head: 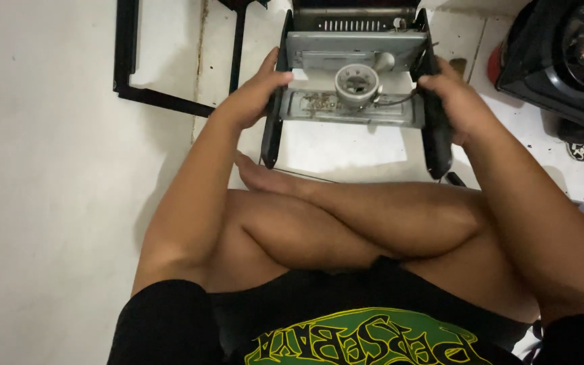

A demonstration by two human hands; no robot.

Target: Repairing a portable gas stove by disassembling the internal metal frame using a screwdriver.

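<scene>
Gripping the dismantled stove body (356,81) by its black side panels, left hand (255,91) and right hand (454,98) each close around an edge, holding it above the white floor (55,169) beyond the crossed legs (346,223). Even pressure keeps it level; a second stove (569,54) crowds the far right, a black frame (136,67) lies left

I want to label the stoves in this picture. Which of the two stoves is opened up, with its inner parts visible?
The stove frame held between the left hand and right hand: its burner cup and metal brackets are exposed. The black stove at far right remains closed.
</scene>
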